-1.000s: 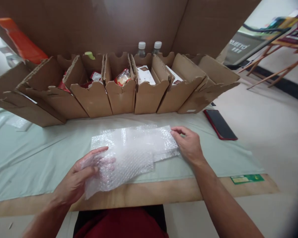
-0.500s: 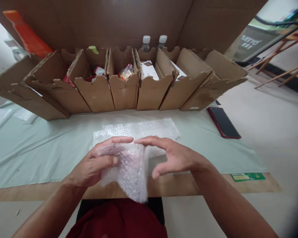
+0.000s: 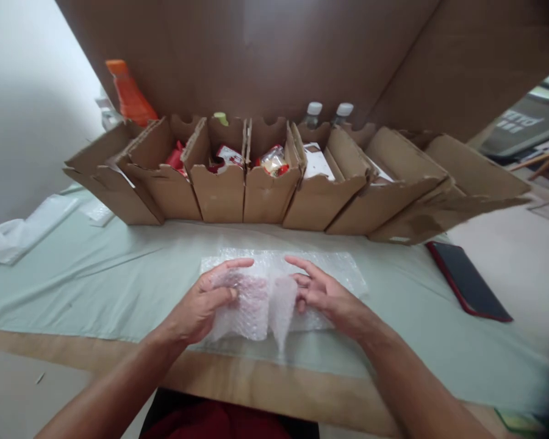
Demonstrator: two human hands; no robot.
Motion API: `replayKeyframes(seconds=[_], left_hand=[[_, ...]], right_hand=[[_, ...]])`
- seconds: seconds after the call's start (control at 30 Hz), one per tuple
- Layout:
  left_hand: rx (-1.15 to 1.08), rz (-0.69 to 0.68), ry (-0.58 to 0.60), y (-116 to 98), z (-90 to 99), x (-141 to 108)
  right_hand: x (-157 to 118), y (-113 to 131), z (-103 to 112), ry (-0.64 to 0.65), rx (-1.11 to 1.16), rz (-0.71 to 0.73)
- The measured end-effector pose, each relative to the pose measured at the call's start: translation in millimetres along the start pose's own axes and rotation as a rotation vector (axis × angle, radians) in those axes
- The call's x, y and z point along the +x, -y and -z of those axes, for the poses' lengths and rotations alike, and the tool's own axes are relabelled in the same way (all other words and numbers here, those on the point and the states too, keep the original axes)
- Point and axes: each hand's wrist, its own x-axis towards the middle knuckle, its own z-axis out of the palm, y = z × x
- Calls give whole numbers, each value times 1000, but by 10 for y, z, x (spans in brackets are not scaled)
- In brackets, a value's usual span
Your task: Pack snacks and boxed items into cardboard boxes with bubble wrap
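Observation:
A piece of clear bubble wrap (image 3: 249, 311) is held up over the front of the table, with something faintly pinkish showing through it. My left hand (image 3: 210, 299) grips its left side, thumb in front and fingers behind. On the right, a loose flap of the wrap hangs down to a point. My right hand (image 3: 318, 289) has its curled fingers and thumb at that flap's edge, the index finger stretched out above. Beneath both hands, flat bubble wrap sheets (image 3: 343, 271) lie on the pale green cloth (image 3: 132, 292).
Behind stands a row of cardboard bins (image 3: 222, 198) holding red packets, a clear-wrapped packet (image 3: 274, 161) and white boxes (image 3: 318, 161). An orange bottle (image 3: 132, 97) and two white-capped bottles (image 3: 314, 113) rise behind them. A dark phone (image 3: 469, 280) lies right; plastic sheets (image 3: 36, 228) lie left.
The view has shifted, so the bins appear lower and further right. My right hand has closed from a spread pose onto the wrap's edge, and a flap now stands out toward it.

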Motion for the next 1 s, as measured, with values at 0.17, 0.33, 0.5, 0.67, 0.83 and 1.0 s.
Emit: replayKeyframes(seconds=[0.17,0.33,0.5,0.67,0.83,1.0], left_hand=[[-60,-50,22,-26,58,7],[-161,-66,133,-38,-19,-16],[-114,-81,161,-27,-103,3],[757,-216,-193,147,175,73],[1442,-497,-306,16,512,42],[1615,-991,-521,-1208,587,79]], right_hand=[[11,-9,-118,-257,-165,10],[-122,110,-71,-235,-75,38],[-118,154,-122,-380,-268,-67],[-73,71,118,-533,-652,1],[-10,-152,330,-730,-1165,90],[46,-346,371,-917,-1256,519]])
